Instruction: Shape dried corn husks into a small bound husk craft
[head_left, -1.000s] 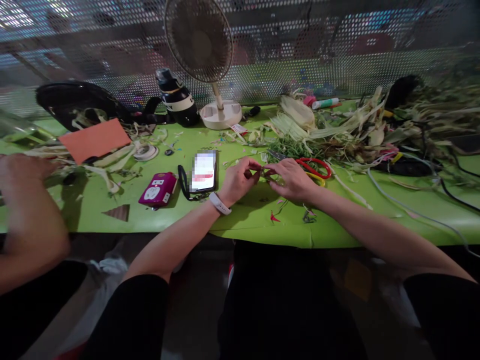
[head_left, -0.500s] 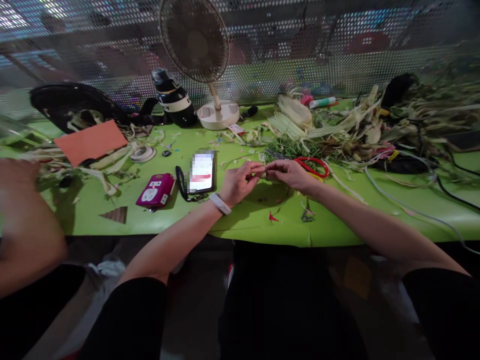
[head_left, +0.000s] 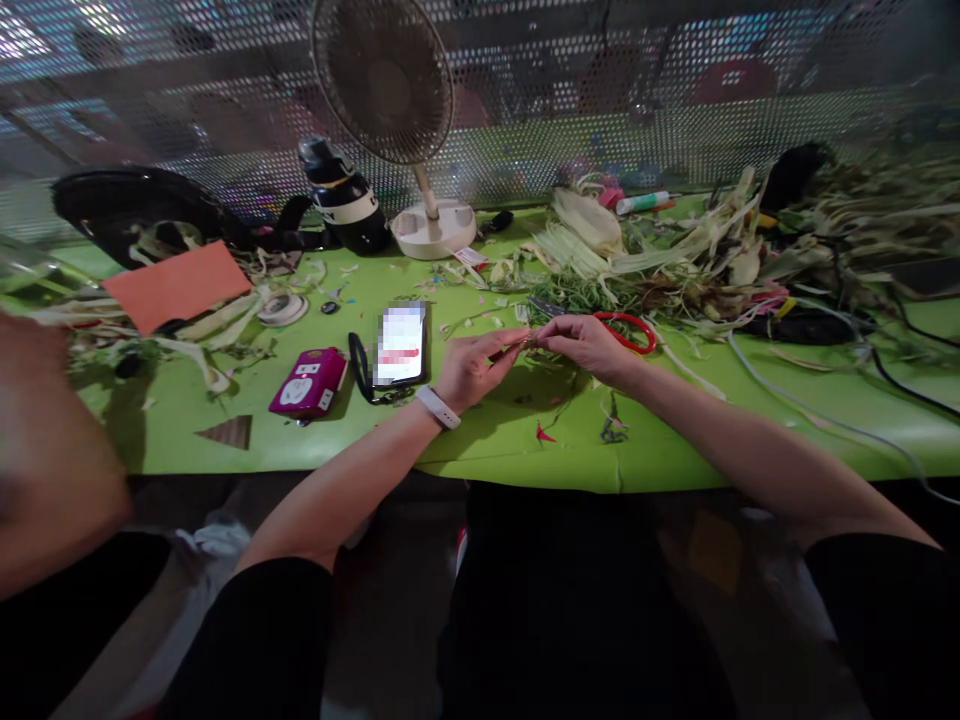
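Note:
My left hand (head_left: 476, 368), with a pale band on its wrist, is closed in a pinch over the green table. Fingertip to fingertip with it, my right hand (head_left: 581, 345) pinches as well. What they hold between them is too small to make out. Red-handled scissors (head_left: 637, 333) lie just beyond my right hand, their blades partly among green plant strips (head_left: 577, 293). A lit phone (head_left: 401, 342) with a dark strap rests left of my left hand. Nearer the table edge, below my hands, are a small red scrap (head_left: 544, 433) and a grey-green twisted bit (head_left: 613, 428).
A fan (head_left: 433, 230) and a dark bottle (head_left: 345, 205) stand at the back. Dried husks (head_left: 589, 222) and cables (head_left: 795, 378) cover the right side. A magenta box (head_left: 309, 383) and an orange card (head_left: 178, 287) lie left. Another person's arm (head_left: 60, 455) is at far left.
My right hand's fingers have shifted slightly while both hands stay together at the same spot. The other person's arm at far left has moved a little. The view has shifted slightly.

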